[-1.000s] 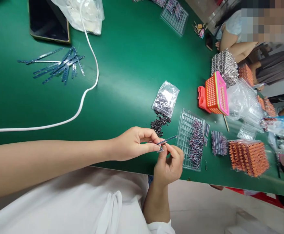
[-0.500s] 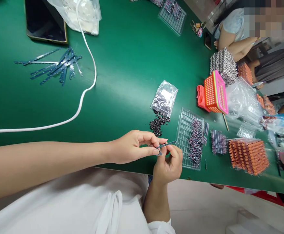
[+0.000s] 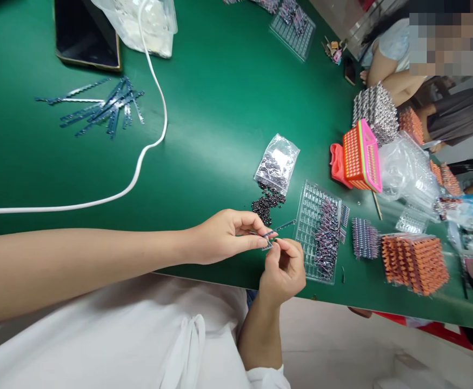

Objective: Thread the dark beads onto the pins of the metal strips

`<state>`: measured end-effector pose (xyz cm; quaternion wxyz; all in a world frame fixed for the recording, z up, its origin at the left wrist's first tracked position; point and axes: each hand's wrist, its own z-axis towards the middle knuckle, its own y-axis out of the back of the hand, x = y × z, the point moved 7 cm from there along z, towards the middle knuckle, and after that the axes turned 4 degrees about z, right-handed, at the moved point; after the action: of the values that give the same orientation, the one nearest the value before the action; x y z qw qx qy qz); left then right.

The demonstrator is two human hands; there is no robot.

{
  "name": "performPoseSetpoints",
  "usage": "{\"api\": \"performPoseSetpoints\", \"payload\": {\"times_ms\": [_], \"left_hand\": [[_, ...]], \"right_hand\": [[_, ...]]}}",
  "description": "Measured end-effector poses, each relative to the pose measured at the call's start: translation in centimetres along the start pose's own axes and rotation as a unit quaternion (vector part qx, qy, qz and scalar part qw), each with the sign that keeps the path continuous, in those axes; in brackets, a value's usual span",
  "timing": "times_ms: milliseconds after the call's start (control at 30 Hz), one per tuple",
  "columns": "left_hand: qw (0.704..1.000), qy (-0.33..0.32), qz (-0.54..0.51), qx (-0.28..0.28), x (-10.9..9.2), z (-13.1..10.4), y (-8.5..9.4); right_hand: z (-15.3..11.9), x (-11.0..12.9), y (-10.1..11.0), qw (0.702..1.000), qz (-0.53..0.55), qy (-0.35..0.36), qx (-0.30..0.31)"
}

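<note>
In the head view, a left hand [image 3: 224, 236] pinches a thin dark-blue strip [image 3: 282, 227] above a green desk [image 3: 212, 129], while a right hand [image 3: 284, 274] bends its fingertips to it; whether they grip anything cannot be told. Just beyond, a clear bag [image 3: 282, 156] holds dark beads, more heaped at its mouth. A clear compartmented tray [image 3: 308, 232] carries pinkish, dark pieces [image 3: 327, 237] along its right side.

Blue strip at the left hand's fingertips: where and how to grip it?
Probably pinch the blue strip by its free end, coming from the clear tray side: it's thin and straight, and that end juts past the left hand, whose fingers crowd the other end.
</note>
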<state>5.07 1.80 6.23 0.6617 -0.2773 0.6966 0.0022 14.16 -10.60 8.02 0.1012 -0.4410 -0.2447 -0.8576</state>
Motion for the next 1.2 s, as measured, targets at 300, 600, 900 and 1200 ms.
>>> {"api": "performPoseSetpoints", "payload": {"times_ms": [300, 600, 900, 1200], "left_hand": [[0.996, 0.051, 0.052, -0.044, 0.0, 0.2, 0.7], [0.992, 0.043, 0.111, -0.036, -0.1, 0.1, 0.8], [0.988, 0.042, 0.144, -0.036, -0.2, 0.0, 0.9], [0.984, 0.037, 0.167, -0.045, -0.8, 0.0, 1.0]], "right_hand": [[0.1, -1.1, -0.5, 0.991, 0.096, -0.072, 0.053], [-0.1, -1.1, -0.7, 0.992, 0.074, -0.069, 0.071], [-0.2, -1.2, -0.7, 0.992, 0.073, -0.074, 0.072], [-0.2, -1.3, -0.6, 0.993, 0.056, -0.067, 0.080]]}}
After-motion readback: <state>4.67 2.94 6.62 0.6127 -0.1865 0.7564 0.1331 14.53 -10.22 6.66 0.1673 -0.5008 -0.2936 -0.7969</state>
